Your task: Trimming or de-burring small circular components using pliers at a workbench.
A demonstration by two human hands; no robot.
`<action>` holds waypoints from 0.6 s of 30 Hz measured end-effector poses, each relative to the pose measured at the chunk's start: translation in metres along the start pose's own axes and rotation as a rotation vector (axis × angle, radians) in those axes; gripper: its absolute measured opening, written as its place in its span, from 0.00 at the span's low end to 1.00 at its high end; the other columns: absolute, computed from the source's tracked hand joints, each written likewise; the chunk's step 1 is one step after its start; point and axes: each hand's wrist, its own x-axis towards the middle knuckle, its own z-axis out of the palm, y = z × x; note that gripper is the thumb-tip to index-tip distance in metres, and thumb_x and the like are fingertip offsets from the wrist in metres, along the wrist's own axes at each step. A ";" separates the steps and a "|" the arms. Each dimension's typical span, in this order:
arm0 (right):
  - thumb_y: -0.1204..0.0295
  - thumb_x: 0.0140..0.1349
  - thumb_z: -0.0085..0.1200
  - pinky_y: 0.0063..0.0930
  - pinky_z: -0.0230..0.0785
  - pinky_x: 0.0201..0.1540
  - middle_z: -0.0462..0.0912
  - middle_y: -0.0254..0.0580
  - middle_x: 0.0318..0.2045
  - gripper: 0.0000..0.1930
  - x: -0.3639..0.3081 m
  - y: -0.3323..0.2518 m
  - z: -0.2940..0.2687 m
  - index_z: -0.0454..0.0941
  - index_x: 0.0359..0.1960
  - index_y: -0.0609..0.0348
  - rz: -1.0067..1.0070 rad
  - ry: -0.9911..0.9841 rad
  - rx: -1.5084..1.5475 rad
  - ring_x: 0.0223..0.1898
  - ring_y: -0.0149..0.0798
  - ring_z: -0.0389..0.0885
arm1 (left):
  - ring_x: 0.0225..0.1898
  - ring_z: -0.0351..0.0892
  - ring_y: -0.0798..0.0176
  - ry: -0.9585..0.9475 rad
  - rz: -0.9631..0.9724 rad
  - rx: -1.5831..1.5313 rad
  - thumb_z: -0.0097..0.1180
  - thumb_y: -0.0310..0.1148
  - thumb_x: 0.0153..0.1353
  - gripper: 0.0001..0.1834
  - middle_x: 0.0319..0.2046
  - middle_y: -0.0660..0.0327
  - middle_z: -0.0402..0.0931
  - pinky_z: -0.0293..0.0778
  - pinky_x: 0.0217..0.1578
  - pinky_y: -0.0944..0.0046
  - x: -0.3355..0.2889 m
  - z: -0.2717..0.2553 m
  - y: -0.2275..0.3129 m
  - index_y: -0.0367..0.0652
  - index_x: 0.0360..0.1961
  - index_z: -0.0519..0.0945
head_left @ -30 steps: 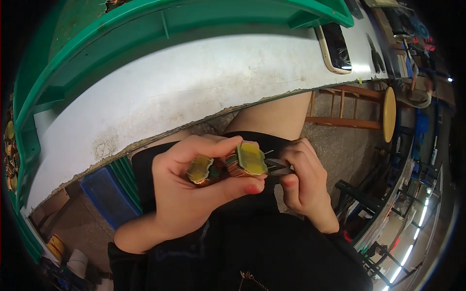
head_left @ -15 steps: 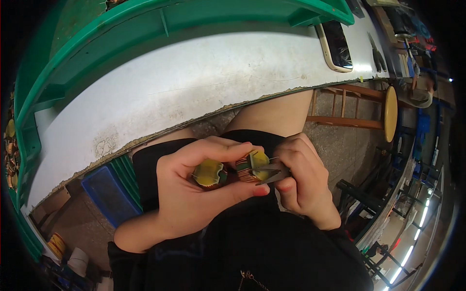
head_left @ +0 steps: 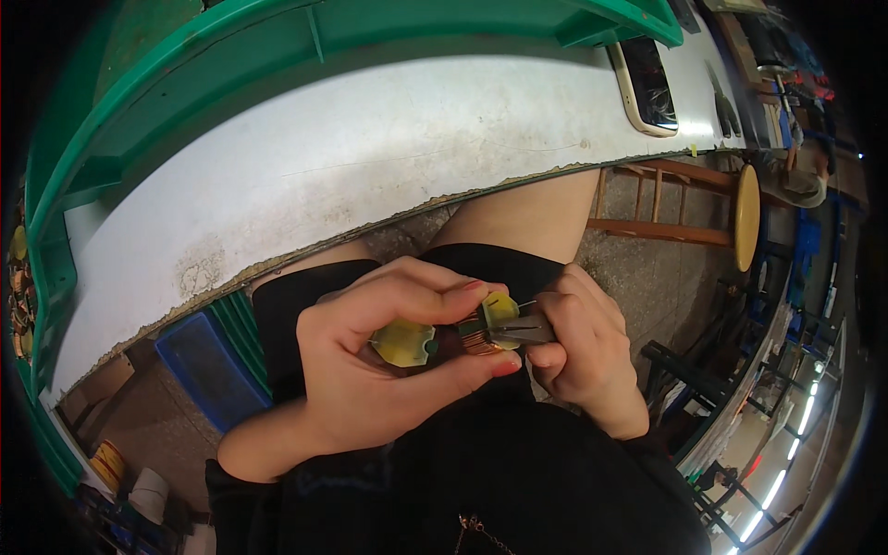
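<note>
Above my lap, my left hand (head_left: pixel 344 356) is closed around two copper-wound coils with yellow plates. One coil (head_left: pixel 404 344) rests in the palm, partly covered by the fingers. The other coil (head_left: pixel 478 337) is pinched between thumb and index fingertips, its yellow face turned toward my right hand. Thin wire leads stick out from that face. My right hand (head_left: pixel 592 351) is closed on a pair of pliers (head_left: pixel 525 328), whose handles are hidden in the fist. The pliers' jaws lie close together against the pinched coil's yellow plate; whether a lead is between them, I cannot tell.
The white worktable (head_left: pixel 370 157) with a chipped edge lies beyond my lap. On it are a green tray (head_left: pixel 259 69) and a phone (head_left: pixel 645 88). A blue bin (head_left: pixel 208 370) stands below left, a wooden stool (head_left: pixel 745 217) to the right.
The pliers' jaws were spread apart and are now nearly together against the yellow plate. The pinched coil has turned a little, and the coil in the palm has tilted slightly.
</note>
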 end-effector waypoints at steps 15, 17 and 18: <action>0.60 0.67 0.39 0.26 0.62 0.30 0.73 0.40 0.24 0.18 -0.003 -0.001 -0.026 0.70 0.29 0.63 0.333 0.033 0.569 0.22 0.36 0.66 | 0.24 0.79 0.57 -0.009 -0.500 -0.548 0.60 0.31 0.54 0.22 0.37 0.45 0.76 0.79 0.19 0.67 0.004 -0.001 0.019 0.31 0.47 0.70; 0.65 0.68 0.39 0.25 0.61 0.30 0.72 0.39 0.24 0.13 0.002 -0.001 -0.037 0.70 0.31 0.62 0.383 -0.177 0.566 0.23 0.35 0.66 | 0.19 0.77 0.58 -0.074 -0.556 -0.606 0.57 0.38 0.57 0.24 0.35 0.44 0.76 0.76 0.14 0.67 0.005 -0.002 0.019 0.29 0.48 0.69; 0.68 0.68 0.40 0.24 0.61 0.30 0.72 0.38 0.24 0.11 0.004 -0.001 -0.040 0.70 0.32 0.62 0.408 -0.282 0.562 0.23 0.35 0.67 | 0.17 0.76 0.59 -0.106 -0.583 -0.634 0.55 0.41 0.59 0.26 0.34 0.44 0.77 0.75 0.11 0.67 0.005 -0.002 0.019 0.28 0.48 0.69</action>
